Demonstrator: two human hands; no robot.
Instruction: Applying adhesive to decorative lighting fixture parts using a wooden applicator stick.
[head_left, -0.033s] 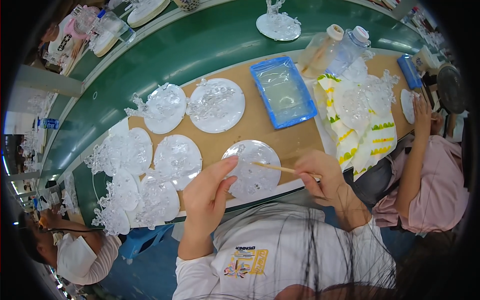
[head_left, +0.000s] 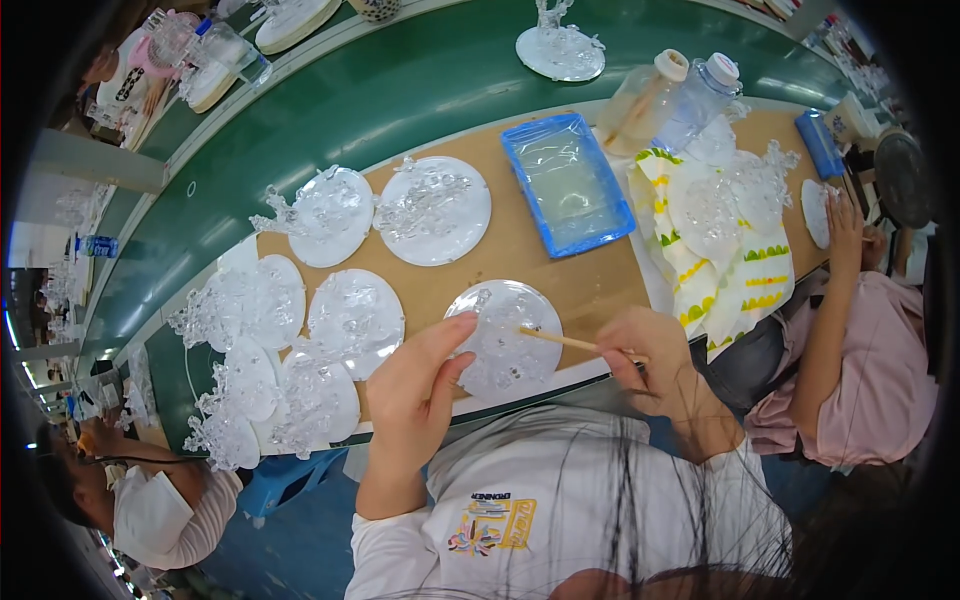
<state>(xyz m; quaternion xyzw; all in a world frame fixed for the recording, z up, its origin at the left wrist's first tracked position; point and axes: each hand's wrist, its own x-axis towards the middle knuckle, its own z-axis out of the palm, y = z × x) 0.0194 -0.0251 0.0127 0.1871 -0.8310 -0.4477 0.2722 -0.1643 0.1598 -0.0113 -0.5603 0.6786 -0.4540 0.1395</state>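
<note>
A white round disc (head_left: 545, 310) lies in front of me with a clear, lumpy plastic piece (head_left: 500, 350) on it. My left hand (head_left: 420, 375) is at the disc's left side, thumb and forefinger curled around the left edge of the clear piece. Between the fingers of my right hand (head_left: 645, 350) is a thin wooden stick (head_left: 560, 339). Its tip points left, over the clear piece; whether it touches cannot be made out. Left of my hands are several more white discs with clear pieces, among them one disc (head_left: 355, 325) close to my left hand.
A blue-rimmed tray (head_left: 567, 185) under clear film stands beyond the disc. Two bottles (head_left: 697, 100) and a patterned cloth (head_left: 720, 260) bearing clear pieces are at the right. Behind runs a green belt (head_left: 430, 95) with a disc (head_left: 560, 55). A co-worker's arm (head_left: 835, 300) is at far right.
The stick and my right hand have shifted slightly to the right, drawing the tip back. The disc on the green belt has moved a little right. My left hand stays put.
</note>
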